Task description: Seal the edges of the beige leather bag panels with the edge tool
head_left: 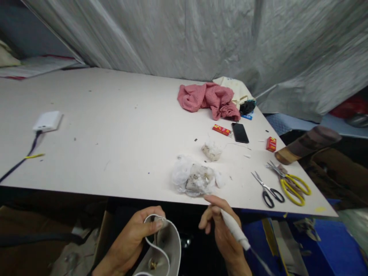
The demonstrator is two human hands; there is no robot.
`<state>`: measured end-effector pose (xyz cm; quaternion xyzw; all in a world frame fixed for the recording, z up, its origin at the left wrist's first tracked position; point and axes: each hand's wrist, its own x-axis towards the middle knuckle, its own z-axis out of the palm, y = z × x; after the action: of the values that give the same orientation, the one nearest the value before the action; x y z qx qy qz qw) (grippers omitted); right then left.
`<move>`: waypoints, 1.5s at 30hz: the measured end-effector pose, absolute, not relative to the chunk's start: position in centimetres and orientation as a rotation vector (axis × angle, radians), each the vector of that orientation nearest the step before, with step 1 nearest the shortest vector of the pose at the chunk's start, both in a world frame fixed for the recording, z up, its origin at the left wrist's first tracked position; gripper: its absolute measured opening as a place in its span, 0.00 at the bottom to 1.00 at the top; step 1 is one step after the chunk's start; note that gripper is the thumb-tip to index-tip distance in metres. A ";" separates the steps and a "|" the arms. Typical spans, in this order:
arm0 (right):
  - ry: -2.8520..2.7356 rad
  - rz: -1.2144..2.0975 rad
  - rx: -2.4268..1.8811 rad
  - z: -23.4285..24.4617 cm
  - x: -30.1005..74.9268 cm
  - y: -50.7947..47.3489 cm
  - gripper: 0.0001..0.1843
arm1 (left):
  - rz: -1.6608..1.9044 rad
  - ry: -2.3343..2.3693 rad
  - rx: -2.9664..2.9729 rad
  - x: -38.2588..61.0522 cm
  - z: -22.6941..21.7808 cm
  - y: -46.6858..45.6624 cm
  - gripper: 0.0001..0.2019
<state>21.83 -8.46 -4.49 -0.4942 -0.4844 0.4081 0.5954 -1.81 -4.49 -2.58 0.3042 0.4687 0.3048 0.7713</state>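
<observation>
My left hand point(130, 239) is closed on a grey piece of material point(166, 245) with a white piped edge, thumb pressed on its top rim. My right hand point(222, 230) grips a white-wrapped tool handle point(234, 228), whose thin dark shaft runs down to the right. Both hands sit below the front edge of the white table point(115, 126). Just beyond the right hand, a lump in white plastic wrap point(197, 178) lies on the table, with a smaller wrapped lump point(212, 150) behind it.
Black-handled scissors point(267, 188) and yellow-handled scissors point(291, 184) lie at the right front. Farther back are a pink cloth point(208, 99), a black phone point(240, 132), two small red boxes point(221, 130) point(271, 144) and a brown bottle point(307, 143) on its side. A white charger point(47, 120) sits left.
</observation>
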 end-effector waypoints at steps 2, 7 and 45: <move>-1.098 0.672 -1.298 -4.9 24.1 -8.1 0.10 | 0.665 1.017 0.681 -2.2 -2.9 -4.6 0.19; -1.312 0.242 -1.604 -6.5 29.4 -5.1 0.13 | 0.674 1.026 0.739 -2.6 -4.1 -4.8 0.19; -1.495 0.305 -1.528 -5.9 25.9 -7.1 0.12 | 0.589 1.139 0.714 -1.2 -5.4 -2.2 0.19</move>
<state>25.89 -7.06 -5.91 -0.6239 -0.6106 0.1246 0.4716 -1.24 -2.20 -5.38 0.3259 0.5197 0.2686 0.7427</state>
